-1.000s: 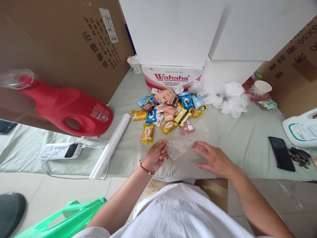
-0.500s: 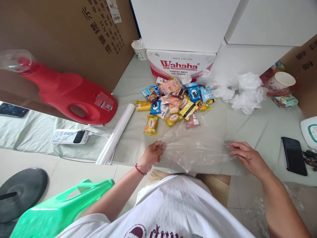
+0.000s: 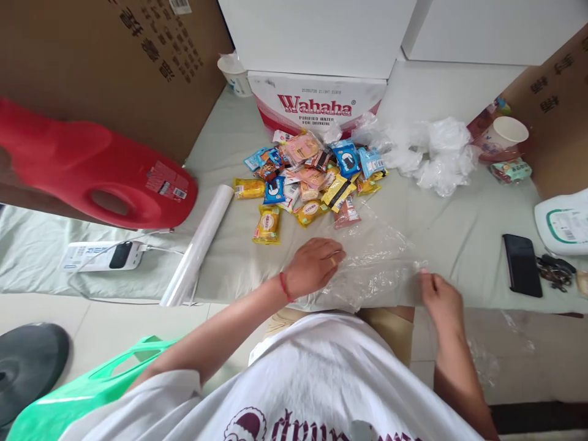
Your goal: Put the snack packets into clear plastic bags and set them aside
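Observation:
A thin, clear plastic sheet (image 3: 376,278) lies crinkled at the table's front edge; whether it is a bag or a single layer I cannot tell. My right hand (image 3: 441,301) pinches its right corner between thumb and finger. At the left end of the sheet, my left hand (image 3: 315,264) is closed with its fingers curled down on the plastic, the fingertips partly hidden. Just beyond the sheet is a pile of small wrapped snacks (image 3: 305,177) in yellow, blue, pink and brown packets. A yellow snack packet (image 3: 267,224) lies at the pile's near left.
A white roll (image 3: 199,245), a power bank (image 3: 103,255) with a cable and a big red bottle (image 3: 105,174) are on the left. Bunched clear plastic (image 3: 443,159), a paper cup (image 3: 505,138), a phone (image 3: 522,264) and keys (image 3: 557,271) lie right. A Wahaha carton (image 3: 316,101) stands behind.
My left hand has moved right and inward over the sheet. My right hand has come slightly closer to it, and the sheet is less stretched out. The view has shifted a little.

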### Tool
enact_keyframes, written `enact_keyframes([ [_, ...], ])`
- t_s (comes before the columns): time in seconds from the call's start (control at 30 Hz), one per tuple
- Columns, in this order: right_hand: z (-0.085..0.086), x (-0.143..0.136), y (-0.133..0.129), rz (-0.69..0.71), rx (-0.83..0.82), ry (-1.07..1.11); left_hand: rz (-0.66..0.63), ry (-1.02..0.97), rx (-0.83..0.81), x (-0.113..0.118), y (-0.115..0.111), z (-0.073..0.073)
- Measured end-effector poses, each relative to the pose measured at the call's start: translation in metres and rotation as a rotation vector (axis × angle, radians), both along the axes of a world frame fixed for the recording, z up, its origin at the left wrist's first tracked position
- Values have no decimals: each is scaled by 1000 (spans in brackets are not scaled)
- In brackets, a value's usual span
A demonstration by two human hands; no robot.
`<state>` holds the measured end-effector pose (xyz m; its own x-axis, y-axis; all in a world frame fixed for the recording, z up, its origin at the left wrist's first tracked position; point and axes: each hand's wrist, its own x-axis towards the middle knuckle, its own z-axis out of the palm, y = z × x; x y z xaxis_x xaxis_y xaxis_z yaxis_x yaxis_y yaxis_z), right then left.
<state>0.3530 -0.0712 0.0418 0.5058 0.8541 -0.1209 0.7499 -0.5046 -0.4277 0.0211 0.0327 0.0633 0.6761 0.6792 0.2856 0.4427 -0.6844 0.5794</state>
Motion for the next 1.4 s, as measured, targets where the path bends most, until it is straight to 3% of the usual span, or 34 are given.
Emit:
enact_keyframes([
  [0.1, -3, -33, -10, 123, -147, 58, -161, 157, -31, 38, 24, -28],
  [0.2, -7, -52, -6, 163, -92, 133, -114, 279, 16, 52, 31, -50],
  [0.27, -10, -46, 1, 186, -44, 205, -27, 325, 39, 47, 25, -56],
  [0.37, -10, -13, 12, 153, 0, 247, 122, 360, 29, 33, 5, -56],
  [0.47, 1, 16, 23, 102, 70, 92, 235, 368, -14, 23, -17, -49],
  [0.57, 15, 12, 29, 127, 268, -108, 278, 343, -12, 24, -28, -43],
  [0.67, 16, -18, 21, 397, 377, -100, 237, 328, 32, 27, -23, -42],
  [0.73, 8, -34, 7, 677, 295, -20, 233, 349, 40, 26, -17, -45],
  [0.8, 0, -39, -10, 871, 178, 60, 249, 384, 29, 23, -13, -49],
  [0.87, -3, -30, -25, 927, 102, 140, 261, 410, 22, 18, -12, -51],
  [0.97, 10, -6, -24, 848, 3, 292, 292, 424, 22, 12, -16, -52],
  [1.07, 32, 2, 21, 599, -16, 340, 331, 430, 20, 12, -19, -52],
  [1.17, 42, -23, 104, 401, 138, 254, 332, 438, 20, 14, -18, -52],
  [1.3, 27, -90, 216, 414, 236, 193, 330, 463, 18, 15, -16, -50],
  [1.4, 19, -125, 259, 458, 145, 231, 344, 480, 8, 16, -17, -50],
])
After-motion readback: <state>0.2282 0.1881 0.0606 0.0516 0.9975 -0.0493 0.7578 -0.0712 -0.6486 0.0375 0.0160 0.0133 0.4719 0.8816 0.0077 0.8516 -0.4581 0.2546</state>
